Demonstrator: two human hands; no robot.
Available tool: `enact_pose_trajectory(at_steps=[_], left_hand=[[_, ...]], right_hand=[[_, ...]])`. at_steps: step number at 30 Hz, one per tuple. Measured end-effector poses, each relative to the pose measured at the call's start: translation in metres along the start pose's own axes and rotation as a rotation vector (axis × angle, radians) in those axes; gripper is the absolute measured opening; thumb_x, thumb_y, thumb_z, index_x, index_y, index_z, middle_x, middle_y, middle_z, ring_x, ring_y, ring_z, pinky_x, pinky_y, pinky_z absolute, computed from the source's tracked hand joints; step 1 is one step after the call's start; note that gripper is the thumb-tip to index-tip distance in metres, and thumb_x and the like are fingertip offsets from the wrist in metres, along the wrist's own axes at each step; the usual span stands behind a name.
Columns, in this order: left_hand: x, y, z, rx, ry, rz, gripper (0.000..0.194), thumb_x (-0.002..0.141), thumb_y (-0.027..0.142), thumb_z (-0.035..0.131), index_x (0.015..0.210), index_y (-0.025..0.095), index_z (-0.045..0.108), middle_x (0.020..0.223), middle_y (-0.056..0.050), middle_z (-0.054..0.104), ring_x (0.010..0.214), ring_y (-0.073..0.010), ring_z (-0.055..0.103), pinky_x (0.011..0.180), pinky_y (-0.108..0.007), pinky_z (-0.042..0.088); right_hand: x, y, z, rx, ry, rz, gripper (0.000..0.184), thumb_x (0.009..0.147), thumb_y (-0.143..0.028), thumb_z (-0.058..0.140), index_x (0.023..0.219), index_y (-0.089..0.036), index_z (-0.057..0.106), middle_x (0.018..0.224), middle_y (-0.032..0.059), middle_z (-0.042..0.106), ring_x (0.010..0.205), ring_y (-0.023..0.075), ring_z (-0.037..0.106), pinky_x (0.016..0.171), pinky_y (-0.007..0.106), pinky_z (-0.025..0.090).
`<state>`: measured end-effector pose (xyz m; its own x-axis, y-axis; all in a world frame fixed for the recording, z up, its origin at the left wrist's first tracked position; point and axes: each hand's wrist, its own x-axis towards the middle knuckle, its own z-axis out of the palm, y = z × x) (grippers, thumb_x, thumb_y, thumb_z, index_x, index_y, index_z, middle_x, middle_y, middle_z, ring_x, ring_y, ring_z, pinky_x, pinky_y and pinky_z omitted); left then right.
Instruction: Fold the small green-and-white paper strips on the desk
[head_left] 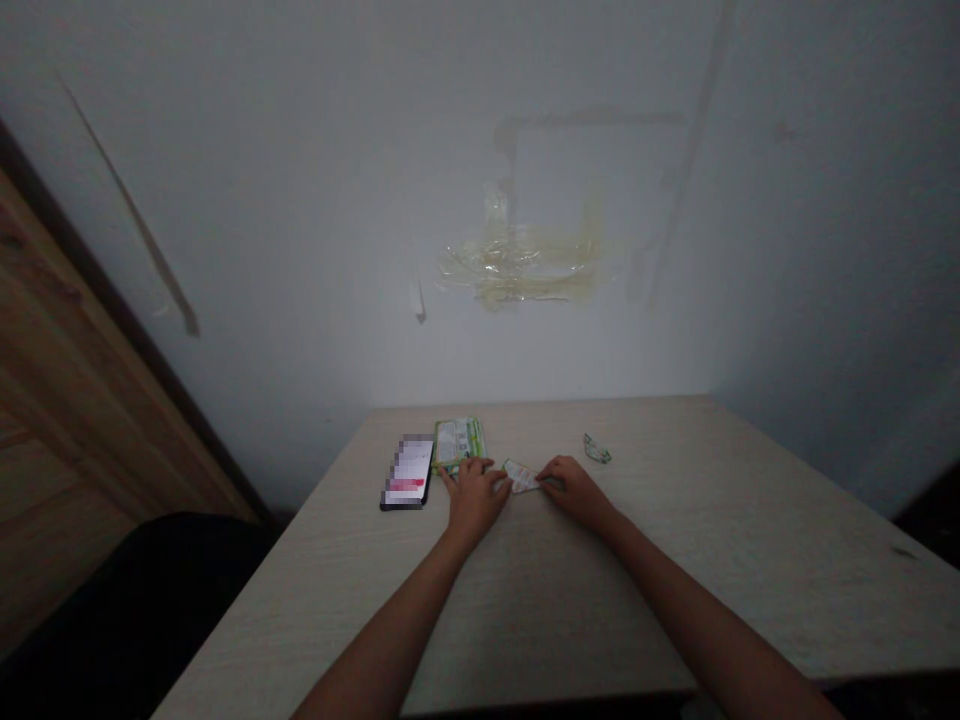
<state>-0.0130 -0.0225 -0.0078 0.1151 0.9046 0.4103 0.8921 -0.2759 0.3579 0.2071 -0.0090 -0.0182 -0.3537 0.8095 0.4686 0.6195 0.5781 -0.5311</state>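
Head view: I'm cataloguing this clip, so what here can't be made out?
Phone screen: pixelated, so its content is unreadable.
Green-and-white packet: print too small to read; near edge hidden by the left hand.
Paper slip: too small to read; ends hidden by the left hand and the right hand.
Green-edged object: too small to identify.
Left forearm and right forearm: cut off by the bottom edge.

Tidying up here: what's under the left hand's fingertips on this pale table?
The lower edge of a green-and-white printed packet is there; whatever part the left hand covers cannot be seen.
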Motion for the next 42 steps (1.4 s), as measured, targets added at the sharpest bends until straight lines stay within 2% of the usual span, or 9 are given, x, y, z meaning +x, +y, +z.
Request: enact_pose_trajectory(at_steps=[5, 9, 13, 19, 23, 27, 35, 42], left_hand=[[-0.0017, 0.0005, -0.0008, 0.043, 0.0, 0.033, 0.027, 0.083, 0.046, 0.065, 0.105, 0.034, 0.071, 0.126, -0.006, 0.062, 0.127, -0.0307, 0.045, 0.109, -0.073, -0.004], [-0.003, 0.0005, 0.0011, 0.016, -0.025, 0.127, 0.031, 0.082, 0.041, 0.066, 0.113, 0.035, 0.068, 0.128, -0.005, 0.062, 0.129, -0.0304, 0.044, 0.11, -0.073, 0.0], [-0.0028, -0.0015, 0.004, -0.041, -0.109, 0.19, 0.025, 0.085, 0.039, 0.063, 0.109, 0.037, 0.069, 0.124, -0.002, 0.066, 0.129, -0.0279, 0.045, 0.113, -0.069, 0.003], [-0.0002, -0.0004, -0.0005, -0.044, -0.138, 0.187, 0.021, 0.09, 0.036, 0.057, 0.107, 0.036, 0.07, 0.118, -0.001, 0.07, 0.126, -0.0264, 0.049, 0.112, -0.068, 0.002], [-0.0001, 0.0009, -0.0027, 0.009, -0.118, 0.249, 0.019, 0.091, 0.033, 0.058, 0.106, 0.036, 0.07, 0.114, -0.001, 0.071, 0.125, -0.0257, 0.05, 0.113, -0.069, -0.001], [-0.0003, 0.0006, -0.0017, 0.025, -0.084, 0.318, 0.02, 0.089, 0.037, 0.061, 0.107, 0.036, 0.069, 0.11, 0.0, 0.072, 0.124, -0.0246, 0.051, 0.114, -0.067, -0.003], [0.0011, 0.0038, -0.0023, 0.069, -0.064, 0.38, 0.016, 0.089, 0.035, 0.062, 0.103, 0.035, 0.07, 0.1, 0.0, 0.073, 0.117, -0.023, 0.055, 0.114, -0.066, -0.005], [0.0016, 0.0034, 0.0017, 0.081, -0.033, 0.38, 0.016, 0.091, 0.033, 0.059, 0.101, 0.032, 0.071, 0.098, -0.002, 0.072, 0.115, -0.0231, 0.056, 0.115, -0.065, -0.003]], right_hand=[[-0.0002, 0.0039, 0.0012, -0.002, -0.021, -0.008, 0.036, 0.074, -0.001, 0.052, 0.096, -0.018, 0.074, 0.093, 0.0076, 0.067, 0.094, 0.0201, 0.057, 0.088, 0.034, 0.046], [-0.0007, 0.004, -0.0001, 0.011, -0.036, -0.018, 0.045, 0.067, 0.004, 0.048, 0.096, -0.019, 0.075, 0.094, 0.007, 0.067, 0.095, 0.02, 0.057, 0.09, 0.035, 0.046], [-0.0008, 0.0032, -0.0012, 0.025, -0.035, -0.015, 0.043, 0.067, 0.002, 0.05, 0.094, -0.02, 0.075, 0.093, 0.0058, 0.067, 0.094, 0.0199, 0.058, 0.09, 0.035, 0.046], [0.0002, 0.0066, -0.0005, 0.033, -0.028, -0.036, 0.039, 0.068, -0.001, 0.052, 0.094, -0.019, 0.074, 0.093, 0.0061, 0.068, 0.094, 0.0203, 0.059, 0.09, 0.036, 0.046], [0.0004, 0.0061, -0.0021, 0.052, -0.036, -0.029, 0.038, 0.068, -0.002, 0.054, 0.094, -0.02, 0.073, 0.093, 0.0055, 0.068, 0.094, 0.0201, 0.06, 0.091, 0.036, 0.046], [0.0004, 0.0038, -0.0044, 0.064, -0.039, -0.008, 0.038, 0.068, -0.002, 0.055, 0.097, -0.02, 0.073, 0.094, 0.0057, 0.069, 0.095, 0.0203, 0.06, 0.091, 0.036, 0.047], [0.0014, 0.0019, -0.0055, 0.058, -0.031, 0.0, 0.037, 0.068, -0.004, 0.055, 0.097, -0.02, 0.073, 0.094, 0.006, 0.071, 0.094, 0.0207, 0.062, 0.09, 0.037, 0.047], [0.001, -0.0007, -0.0083, 0.08, -0.014, 0.017, 0.025, 0.07, -0.01, 0.062, 0.09, -0.021, 0.073, 0.092, 0.0053, 0.071, 0.094, 0.0214, 0.062, 0.09, 0.037, 0.047]])
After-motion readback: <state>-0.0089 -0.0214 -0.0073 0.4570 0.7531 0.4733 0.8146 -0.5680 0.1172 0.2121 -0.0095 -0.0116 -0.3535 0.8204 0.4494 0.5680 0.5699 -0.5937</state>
